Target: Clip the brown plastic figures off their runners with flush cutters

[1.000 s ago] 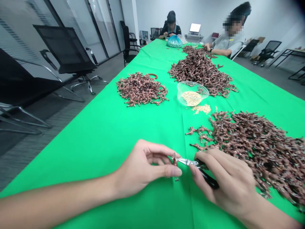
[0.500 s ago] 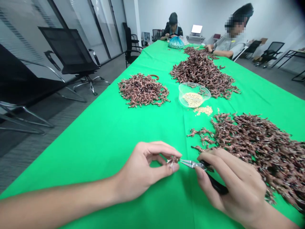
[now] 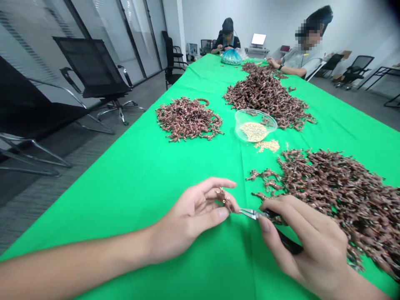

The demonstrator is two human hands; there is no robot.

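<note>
My left hand (image 3: 190,214) holds a small copper-brown moulded figure piece (image 3: 224,199) at its fingertips, with the fingers spread a little. My right hand (image 3: 304,239) grips small black-handled pliers (image 3: 254,213), and their steel jaws reach towards that piece, almost touching it. A large heap of similar brown figures (image 3: 334,196) lies just beyond my right hand. A transparent plastic bowl (image 3: 254,126) holding fine beige bits stands farther up, with a spill of the same bits (image 3: 266,146) beside it.
A bright green cloth (image 3: 140,187) covers the long table, with more figure heaps (image 3: 188,118) (image 3: 265,96) on it. Two co-workers (image 3: 227,37) (image 3: 304,54) sit at the far end, near a blue bag (image 3: 231,57). Black chairs (image 3: 96,71) stand along the left.
My left hand has rotated and its fingers have opened wider, with the figure piece now higher on the fingertips. The pliers have shifted slightly right.
</note>
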